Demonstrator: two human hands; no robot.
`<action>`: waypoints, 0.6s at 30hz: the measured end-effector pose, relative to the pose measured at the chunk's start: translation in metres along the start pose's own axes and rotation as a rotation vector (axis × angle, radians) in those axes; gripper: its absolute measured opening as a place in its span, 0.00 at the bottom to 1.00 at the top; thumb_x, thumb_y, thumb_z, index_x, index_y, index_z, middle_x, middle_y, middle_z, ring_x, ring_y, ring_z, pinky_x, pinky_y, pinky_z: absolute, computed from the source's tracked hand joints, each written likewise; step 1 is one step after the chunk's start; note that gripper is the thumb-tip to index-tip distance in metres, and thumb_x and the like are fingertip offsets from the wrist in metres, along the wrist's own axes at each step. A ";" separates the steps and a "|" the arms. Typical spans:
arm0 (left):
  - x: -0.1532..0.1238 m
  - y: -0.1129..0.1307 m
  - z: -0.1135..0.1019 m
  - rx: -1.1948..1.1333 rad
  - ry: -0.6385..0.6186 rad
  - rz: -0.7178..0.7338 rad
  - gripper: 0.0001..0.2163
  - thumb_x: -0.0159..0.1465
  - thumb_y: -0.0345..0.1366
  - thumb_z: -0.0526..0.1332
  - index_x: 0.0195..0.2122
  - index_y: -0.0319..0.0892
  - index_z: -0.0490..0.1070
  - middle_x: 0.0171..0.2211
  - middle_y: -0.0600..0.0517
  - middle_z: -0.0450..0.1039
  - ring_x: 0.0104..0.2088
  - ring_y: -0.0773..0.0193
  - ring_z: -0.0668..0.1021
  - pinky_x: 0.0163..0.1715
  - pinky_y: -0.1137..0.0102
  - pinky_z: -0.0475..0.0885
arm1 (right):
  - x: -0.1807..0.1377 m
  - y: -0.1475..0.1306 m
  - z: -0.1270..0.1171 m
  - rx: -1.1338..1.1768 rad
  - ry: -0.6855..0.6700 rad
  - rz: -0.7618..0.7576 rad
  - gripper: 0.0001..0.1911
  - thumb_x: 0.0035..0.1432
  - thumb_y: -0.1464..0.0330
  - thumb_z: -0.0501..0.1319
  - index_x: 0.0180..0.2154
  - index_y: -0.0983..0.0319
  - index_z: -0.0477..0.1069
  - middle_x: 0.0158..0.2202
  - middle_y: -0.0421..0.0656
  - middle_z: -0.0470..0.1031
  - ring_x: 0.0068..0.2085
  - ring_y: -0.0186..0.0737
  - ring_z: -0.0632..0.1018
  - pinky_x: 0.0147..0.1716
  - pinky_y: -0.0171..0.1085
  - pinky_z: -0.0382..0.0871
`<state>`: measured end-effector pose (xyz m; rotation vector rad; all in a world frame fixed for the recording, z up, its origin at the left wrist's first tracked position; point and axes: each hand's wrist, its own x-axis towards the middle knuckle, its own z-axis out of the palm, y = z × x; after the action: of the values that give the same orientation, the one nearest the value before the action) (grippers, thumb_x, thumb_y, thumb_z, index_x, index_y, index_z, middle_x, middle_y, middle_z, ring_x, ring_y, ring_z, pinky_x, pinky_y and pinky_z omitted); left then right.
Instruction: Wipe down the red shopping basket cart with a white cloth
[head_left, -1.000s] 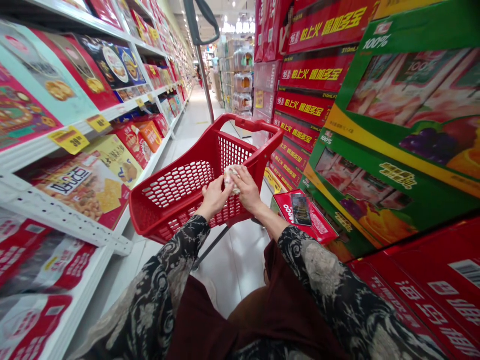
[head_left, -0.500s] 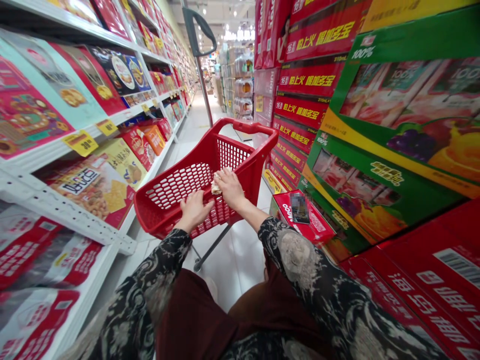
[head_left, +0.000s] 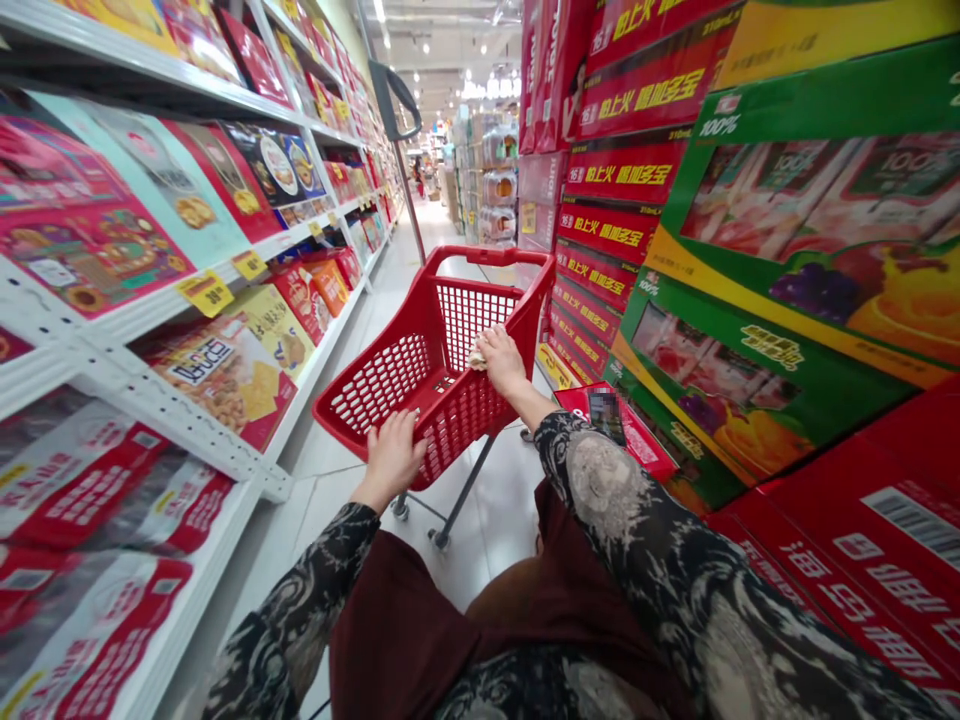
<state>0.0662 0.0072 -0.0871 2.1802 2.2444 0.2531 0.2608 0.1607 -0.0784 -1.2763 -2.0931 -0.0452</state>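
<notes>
Head view: hands apart, both at the near rim of a red plastic shopping cart (head_left: pixel 465 432). Right hand (head_left: pixel 501 360) clamped over a crumpled pale cloth (head_left: pixel 475 362), soft and wrinkled, bunched under the fingers on the rim, its edge poking out on the basket's inner side. Left hand (head_left: pixel 396 450) lower along same rim, fingers spread over the edge; can't tell if it grips. Sleeves (head_left: pixel 622 500) thin, black with pale swirls.

Cart: deep tapered basket, hard glossy plastic, walls punched with rounded holes, looped handle at far end, slim grey metal legs (head_left: pixel 469 492) on small wheels. Floor (head_left: pixel 307 530) smooth pale tile.

Left: white metal shelf (head_left: pixel 251 465), perforated edge, holds flat glossy cookie boxes (head_left: pixel 217 380), yellow price tags (head_left: pixel 206 293) and, at bottom, shiny red-and-grey packs (head_left: pixel 90 480).

Right: stacked red cardboard cartons (head_left: pixel 626 178); green boxes (head_left: pixel 652 330) with pink-and-white packs showing in window panels, unclear if printed. Dark flat phone (head_left: pixel 606 417), screen partly blurred, lies on a red box (head_left: pixel 646 447) beside them.
</notes>
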 end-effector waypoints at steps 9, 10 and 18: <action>0.004 0.037 0.005 -0.088 0.036 0.050 0.23 0.60 0.37 0.51 0.58 0.42 0.59 0.61 0.42 0.60 0.63 0.51 0.59 0.60 0.44 0.49 | -0.034 -0.038 0.008 -0.012 -0.088 -0.087 0.12 0.64 0.72 0.53 0.45 0.64 0.72 0.54 0.50 0.69 0.62 0.46 0.59 0.59 0.48 0.55; 0.006 0.038 0.005 -0.092 0.033 0.056 0.24 0.60 0.37 0.51 0.58 0.41 0.59 0.61 0.42 0.60 0.63 0.51 0.59 0.61 0.44 0.48 | -0.037 -0.041 0.008 -0.011 -0.098 -0.106 0.12 0.64 0.72 0.53 0.46 0.64 0.72 0.54 0.50 0.69 0.62 0.46 0.60 0.58 0.47 0.56; 0.001 0.018 0.004 -0.091 0.040 0.058 0.24 0.60 0.39 0.53 0.59 0.43 0.60 0.63 0.42 0.57 0.63 0.50 0.58 0.61 0.43 0.45 | -0.042 -0.023 -0.012 0.012 -0.114 -0.114 0.14 0.64 0.72 0.53 0.49 0.59 0.70 0.55 0.48 0.69 0.59 0.45 0.63 0.54 0.47 0.61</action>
<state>0.0850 0.0096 -0.0891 2.2152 2.1458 0.3952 0.2609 0.1123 -0.0860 -1.1760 -2.2585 -0.0100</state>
